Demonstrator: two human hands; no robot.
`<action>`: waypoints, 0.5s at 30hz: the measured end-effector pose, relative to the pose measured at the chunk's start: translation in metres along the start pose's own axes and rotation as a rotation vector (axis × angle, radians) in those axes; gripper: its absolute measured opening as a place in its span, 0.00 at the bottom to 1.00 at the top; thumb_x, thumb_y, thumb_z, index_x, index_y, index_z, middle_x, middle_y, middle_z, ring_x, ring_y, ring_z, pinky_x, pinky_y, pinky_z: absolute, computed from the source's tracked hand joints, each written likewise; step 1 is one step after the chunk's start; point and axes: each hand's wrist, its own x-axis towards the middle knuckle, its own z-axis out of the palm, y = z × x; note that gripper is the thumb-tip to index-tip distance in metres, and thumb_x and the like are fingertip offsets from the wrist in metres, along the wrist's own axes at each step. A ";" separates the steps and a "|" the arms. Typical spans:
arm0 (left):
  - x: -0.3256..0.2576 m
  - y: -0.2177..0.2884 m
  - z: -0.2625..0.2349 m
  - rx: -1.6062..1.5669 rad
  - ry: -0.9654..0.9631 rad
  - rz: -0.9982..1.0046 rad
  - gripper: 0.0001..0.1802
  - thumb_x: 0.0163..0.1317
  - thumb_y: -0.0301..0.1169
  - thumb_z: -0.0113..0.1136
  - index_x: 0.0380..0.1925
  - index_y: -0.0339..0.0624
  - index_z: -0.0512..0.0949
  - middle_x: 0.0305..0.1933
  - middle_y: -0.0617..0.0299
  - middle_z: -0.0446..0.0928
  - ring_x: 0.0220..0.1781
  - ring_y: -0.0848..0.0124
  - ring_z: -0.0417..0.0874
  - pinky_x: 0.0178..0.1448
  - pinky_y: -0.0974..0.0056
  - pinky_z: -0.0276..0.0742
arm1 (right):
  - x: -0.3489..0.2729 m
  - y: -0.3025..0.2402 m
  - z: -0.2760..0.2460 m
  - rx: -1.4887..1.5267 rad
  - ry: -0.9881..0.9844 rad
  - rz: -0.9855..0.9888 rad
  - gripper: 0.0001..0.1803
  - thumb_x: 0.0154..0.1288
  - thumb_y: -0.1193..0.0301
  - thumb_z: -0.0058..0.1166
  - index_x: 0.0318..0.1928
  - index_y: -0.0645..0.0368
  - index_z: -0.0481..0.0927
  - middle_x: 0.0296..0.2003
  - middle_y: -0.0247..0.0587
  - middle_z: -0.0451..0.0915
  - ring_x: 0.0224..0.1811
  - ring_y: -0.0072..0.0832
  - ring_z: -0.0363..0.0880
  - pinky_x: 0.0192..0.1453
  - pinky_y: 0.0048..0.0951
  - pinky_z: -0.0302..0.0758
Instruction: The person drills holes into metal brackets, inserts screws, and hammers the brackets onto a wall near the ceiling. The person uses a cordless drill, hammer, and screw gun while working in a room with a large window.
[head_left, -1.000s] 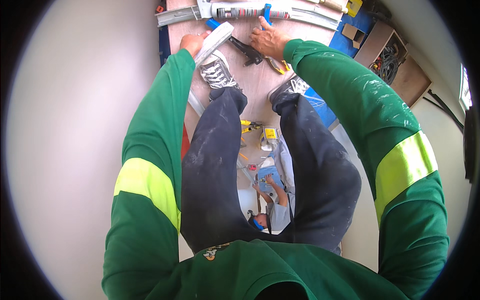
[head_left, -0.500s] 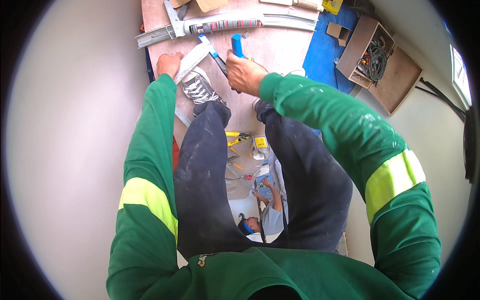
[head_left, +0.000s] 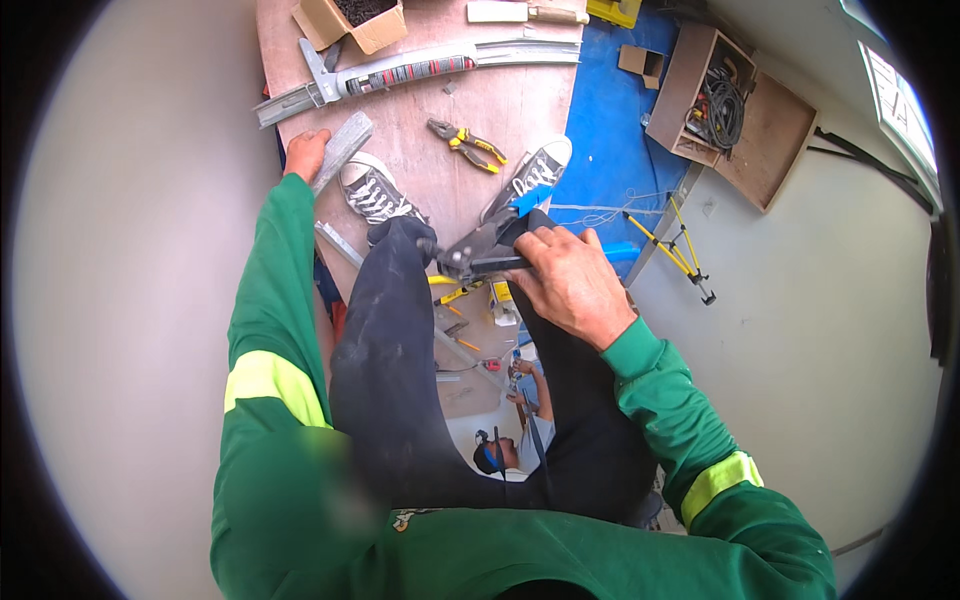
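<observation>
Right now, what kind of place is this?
Likely a building site, seen from a raised wooden platform: metal framing channels, yellow-handled snips and another worker far below among tools.

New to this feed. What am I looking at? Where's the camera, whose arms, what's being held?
There is no machine here. The one picture comes from a wide fisheye camera worn on a person's head, looking straight down, so straight edges bend near the rim. The green sleeves with yellow bands are the wearer's own arms; the dark trousers and grey sneakers are their legs, standing on a raised wooden platform.

The left hand grips a short piece of grey metal channel. The right hand holds a dark metal hand tool with a blue handle; its exact kind is hard to tell.

On the platform lie yellow-handled snips, a long metal profile and a cardboard box. Below, between the legs, another person is at work on the floor.
</observation>
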 end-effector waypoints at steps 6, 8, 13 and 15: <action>-0.144 0.087 -0.097 -0.699 -0.272 0.073 0.14 0.76 0.42 0.64 0.43 0.43 0.87 0.36 0.63 0.85 0.28 0.80 0.80 0.34 0.69 0.75 | -0.059 -0.040 -0.033 0.554 0.167 0.271 0.25 0.80 0.51 0.61 0.47 0.66 0.82 0.35 0.62 0.84 0.41 0.56 0.85 0.48 0.49 0.78; -0.216 0.132 -0.150 -0.918 -0.407 0.014 0.15 0.80 0.38 0.62 0.58 0.43 0.81 0.47 0.61 0.84 0.20 0.84 0.73 0.23 0.74 0.64 | -0.080 -0.062 -0.049 0.614 0.225 0.246 0.26 0.81 0.50 0.58 0.47 0.67 0.82 0.37 0.65 0.84 0.42 0.54 0.85 0.49 0.45 0.78; -0.397 0.267 -0.255 -1.113 -0.306 0.309 0.11 0.82 0.35 0.60 0.53 0.39 0.80 0.46 0.54 0.88 0.14 0.81 0.69 0.18 0.72 0.66 | -0.160 -0.136 -0.107 1.037 0.149 0.086 0.32 0.86 0.42 0.48 0.42 0.62 0.83 0.29 0.28 0.74 0.34 0.21 0.72 0.40 0.30 0.72; -0.467 0.311 -0.296 -1.072 -0.302 0.432 0.11 0.81 0.35 0.61 0.52 0.40 0.81 0.45 0.58 0.88 0.16 0.83 0.69 0.20 0.73 0.66 | -0.206 -0.170 -0.132 1.141 0.109 0.041 0.32 0.86 0.42 0.47 0.41 0.61 0.82 0.26 0.26 0.71 0.29 0.18 0.68 0.35 0.28 0.67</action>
